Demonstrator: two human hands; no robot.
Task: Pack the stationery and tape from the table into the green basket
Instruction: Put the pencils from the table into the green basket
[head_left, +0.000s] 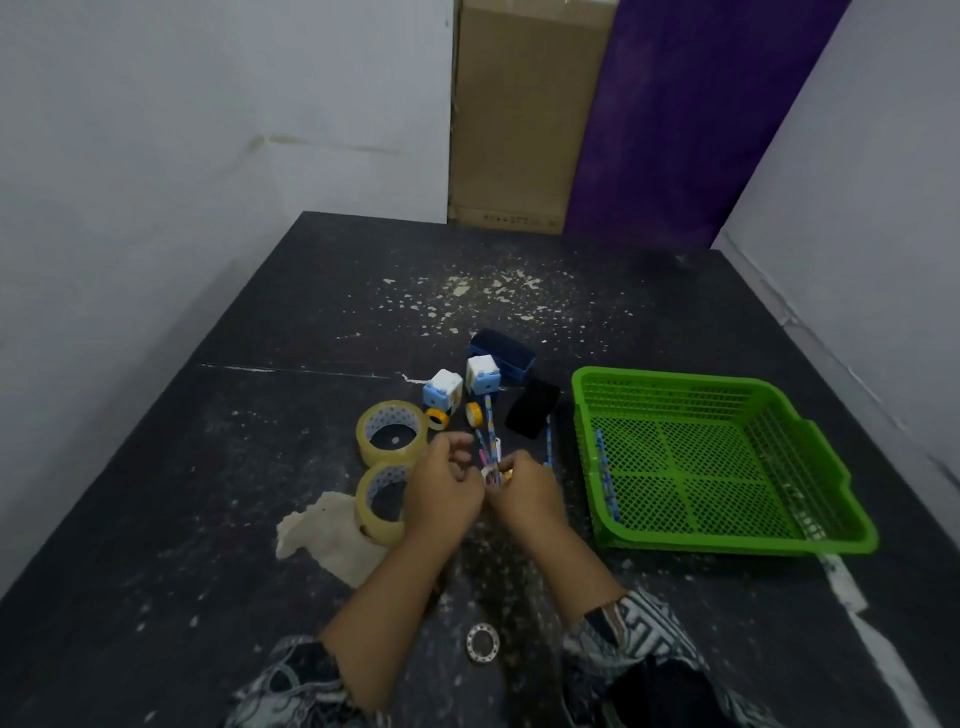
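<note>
— How do the pencils (489, 439) look?
— Thin, patterned blue and pink, bunched on the dark table (260, 415).
— And the fingers?
— The right hand (527, 493) curls its fingers round their near ends. The left hand (441, 496) is curled just beside them; it's blurred, so I cannot tell whether it pinches anything. A lone pencil (605, 467) lies in the green basket (727, 545).

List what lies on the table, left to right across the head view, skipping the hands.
From the left: pale crumpled rag → farther large clear tape roll → left white-and-blue cube → right white-and-blue cube → flat black object → green basket. The nearer roll and small yellow rolls overlap these, so they are omitted.
</note>
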